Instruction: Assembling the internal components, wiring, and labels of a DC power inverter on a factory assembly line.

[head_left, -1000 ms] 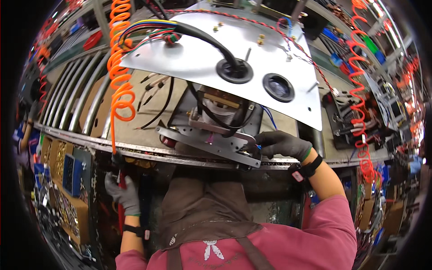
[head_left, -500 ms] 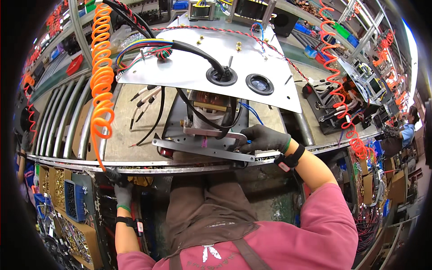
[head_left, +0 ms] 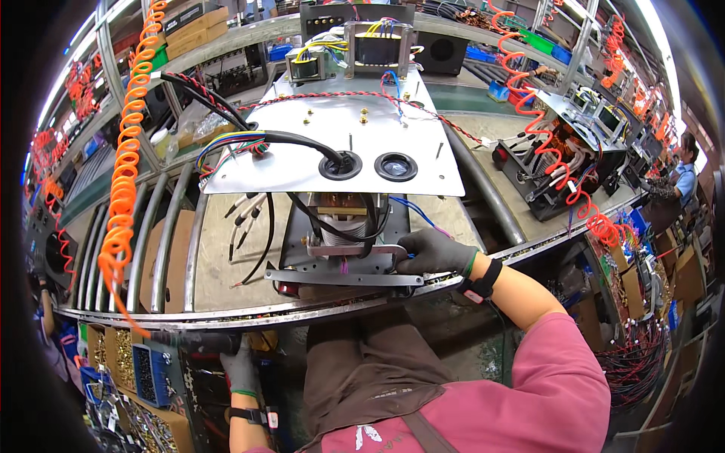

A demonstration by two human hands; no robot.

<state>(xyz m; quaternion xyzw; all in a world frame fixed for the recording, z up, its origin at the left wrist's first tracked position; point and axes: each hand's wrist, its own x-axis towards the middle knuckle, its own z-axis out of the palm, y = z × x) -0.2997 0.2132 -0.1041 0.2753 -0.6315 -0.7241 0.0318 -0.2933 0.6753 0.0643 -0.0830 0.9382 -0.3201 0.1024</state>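
Observation:
My right hand (head_left: pixel 438 253), in a dark grey glove, is closed at the right end of a metal bracket (head_left: pixel 355 251) under the transformer's white winding (head_left: pixel 341 232). Below the bench edge, my gloved left hand (head_left: pixel 243 368) grips a dark, cylindrical air tool (head_left: pixel 198 341) whose orange coiled hose (head_left: pixel 124 181) rises at the left. Over the transformer lies a silvery metal panel (head_left: pixel 302 162) with two black round grommets; a black cable (head_left: pixel 306 141) passes through one. A grey strip (head_left: pixel 347 279) runs along the front of the dark base, and a red part (head_left: pixel 287 288) sits beneath its left end.
Steel rollers (head_left: pixel 170 241) lie at the left of the bench. Another partly built unit (head_left: pixel 563 162) stands to the right, beyond it a person (head_left: pixel 683 170). Blue bins (head_left: pixel 151 374) of screws hang at the lower left. A red coiled hose (head_left: pixel 521 60) dangles at the right.
My left hand has moved right with the air tool, now lying sideways below the bench edge. My view has shifted; the front strip sits more level. My right hand stays at the bracket.

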